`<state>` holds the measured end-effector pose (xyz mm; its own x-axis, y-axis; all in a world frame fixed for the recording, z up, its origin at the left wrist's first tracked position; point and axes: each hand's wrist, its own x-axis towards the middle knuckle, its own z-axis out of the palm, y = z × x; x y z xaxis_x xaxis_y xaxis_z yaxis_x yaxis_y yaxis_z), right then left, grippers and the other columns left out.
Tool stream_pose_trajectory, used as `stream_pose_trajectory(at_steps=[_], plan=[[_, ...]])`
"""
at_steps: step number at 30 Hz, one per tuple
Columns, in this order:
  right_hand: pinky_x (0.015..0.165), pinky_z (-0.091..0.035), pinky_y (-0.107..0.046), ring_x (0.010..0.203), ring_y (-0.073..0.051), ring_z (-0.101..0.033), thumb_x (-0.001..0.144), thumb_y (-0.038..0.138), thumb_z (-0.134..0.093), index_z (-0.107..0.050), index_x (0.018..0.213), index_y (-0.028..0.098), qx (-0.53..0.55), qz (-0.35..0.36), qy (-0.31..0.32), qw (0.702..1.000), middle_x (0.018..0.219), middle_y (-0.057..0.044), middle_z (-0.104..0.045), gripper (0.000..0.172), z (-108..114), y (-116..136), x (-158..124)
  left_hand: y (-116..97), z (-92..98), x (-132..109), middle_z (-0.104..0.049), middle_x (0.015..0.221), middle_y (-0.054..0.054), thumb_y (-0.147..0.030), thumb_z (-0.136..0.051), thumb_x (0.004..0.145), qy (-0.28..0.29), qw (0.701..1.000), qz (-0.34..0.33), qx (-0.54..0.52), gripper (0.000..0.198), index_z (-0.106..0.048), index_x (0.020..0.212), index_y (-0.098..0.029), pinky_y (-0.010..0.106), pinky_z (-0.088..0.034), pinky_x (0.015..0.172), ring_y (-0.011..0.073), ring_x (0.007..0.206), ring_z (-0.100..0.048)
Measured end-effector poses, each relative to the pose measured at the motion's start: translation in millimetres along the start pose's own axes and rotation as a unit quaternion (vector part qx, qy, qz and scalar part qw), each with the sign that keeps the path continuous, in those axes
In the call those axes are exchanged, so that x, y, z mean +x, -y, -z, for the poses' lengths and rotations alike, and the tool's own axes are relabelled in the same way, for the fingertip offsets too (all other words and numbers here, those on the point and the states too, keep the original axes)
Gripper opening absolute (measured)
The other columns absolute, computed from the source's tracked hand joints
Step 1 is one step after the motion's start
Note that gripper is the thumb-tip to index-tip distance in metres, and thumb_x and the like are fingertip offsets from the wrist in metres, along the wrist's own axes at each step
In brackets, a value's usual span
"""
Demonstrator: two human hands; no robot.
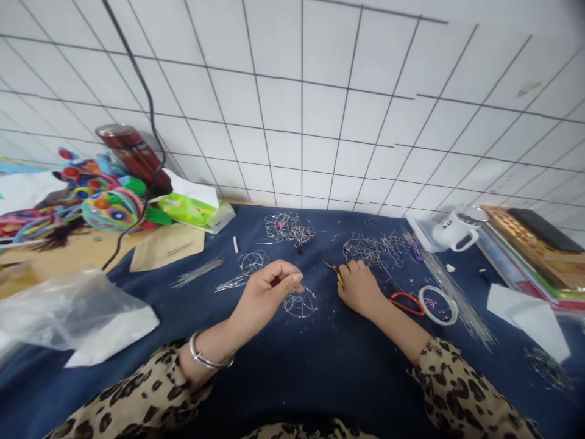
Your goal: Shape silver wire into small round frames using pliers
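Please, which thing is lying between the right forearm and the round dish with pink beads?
In the head view, an orange loop lies between the right forearm and the dish.

Pliers [331,265] mostly hidden under right hand [360,288]; beaded wire frame [300,306] partly hidden by left hand [269,291]; plastic bag [77,308] cut off at left edge.

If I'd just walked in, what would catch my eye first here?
Probably the left hand, near the middle, pinching a wire piece dotted with pink beads, with the right hand beside it gripping pliers. Next might come the round, many-coloured object at the left and the white mug at the right.
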<state>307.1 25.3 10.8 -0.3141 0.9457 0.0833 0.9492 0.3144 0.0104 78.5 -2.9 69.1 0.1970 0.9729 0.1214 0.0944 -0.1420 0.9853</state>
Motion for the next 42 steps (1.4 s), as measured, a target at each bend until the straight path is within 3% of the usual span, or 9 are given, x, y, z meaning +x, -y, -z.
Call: stream_pose_trajectory(at_steps=[4,9,12,15,21,36,42], plan=[[0.077,-0.038,-0.040,0.093,-0.028,-0.045,0.082,0.024,-0.048,-0.053,0.090,0.012,0.019,-0.010,0.009,1.000,0.093,-0.015,-0.052,0.016,3.7,3.7,-0.3,9.9,2.0,-11.1,-0.063,0.068,0.002,-0.029,-0.055,0.084,-0.017,1.000,0.020,0.000,0.015,-0.057,0.078,-0.015,0.024,-0.042,0.062,0.0134,0.066,-0.054],[0.080,-0.041,-0.032,0.089,-0.019,-0.049,0.086,0.031,-0.046,-0.048,0.104,0.015,0.088,0.027,0.044,0.995,0.096,-0.009,-0.052,0.024,23.4,2.8,-11.8,21.2,5.3,-11.3,-0.061,0.070,0.001,-0.027,-0.055,0.084,-0.027,0.999,0.009,0.024,0.013,-0.058,0.078,-0.015,0.024,-0.041,0.062,0.0125,0.066,-0.053],[0.085,-0.041,-0.031,0.096,-0.017,-0.048,0.088,0.030,-0.043,-0.039,0.121,0.018,0.253,0.087,0.079,0.960,0.106,-0.008,-0.050,0.035,39.7,1.6,-18.8,26.7,9.2,-6.9,-0.059,0.071,0.001,-0.024,-0.055,0.084,-0.025,0.999,-0.012,0.033,0.012,-0.059,0.077,-0.015,0.025,-0.041,0.064,0.0125,0.067,-0.053],[0.089,-0.040,-0.033,0.100,-0.017,-0.047,0.087,0.033,-0.046,-0.045,0.117,0.020,0.300,0.127,0.110,0.939,0.108,-0.008,-0.048,0.033,50.6,3.7,-22.4,32.1,12.4,-3.3,-0.058,0.072,0.002,-0.022,-0.055,0.084,-0.024,0.998,-0.032,0.043,0.010,-0.060,0.078,-0.016,0.026,-0.042,0.067,0.0127,0.069,-0.054],[0.082,-0.042,-0.035,0.092,-0.020,-0.049,0.086,0.040,-0.047,-0.055,0.100,0.018,0.286,0.118,0.090,0.947,0.097,-0.009,-0.052,0.028,53.1,13.9,-25.4,39.6,12.7,-1.8,-0.058,0.073,0.002,-0.018,-0.054,0.084,-0.021,0.997,-0.060,0.051,0.007,-0.061,0.083,-0.016,0.027,-0.043,0.067,0.0135,0.069,-0.055],[0.079,-0.043,-0.033,0.088,-0.018,-0.051,0.086,0.041,-0.047,-0.055,0.099,0.018,0.300,0.125,0.071,0.943,0.094,-0.007,-0.055,0.028,53.1,24.9,-29.2,43.0,7.4,-7.1,-0.060,0.072,0.003,-0.017,-0.056,0.083,-0.017,0.992,-0.100,0.075,0.007,-0.062,0.085,-0.017,0.029,-0.044,0.069,0.0154,0.071,-0.056],[0.078,-0.042,-0.034,0.087,-0.019,-0.050,0.085,0.042,-0.048,-0.056,0.098,0.017,0.247,0.135,0.036,0.959,0.092,-0.008,-0.054,0.029,48.0,28.3,-31.7,43.8,7.7,-8.2,-0.061,0.074,0.003,-0.015,-0.055,0.082,-0.013,0.987,-0.128,0.100,0.008,-0.063,0.085,-0.018,0.029,-0.044,0.070,0.0155,0.073,-0.056]])
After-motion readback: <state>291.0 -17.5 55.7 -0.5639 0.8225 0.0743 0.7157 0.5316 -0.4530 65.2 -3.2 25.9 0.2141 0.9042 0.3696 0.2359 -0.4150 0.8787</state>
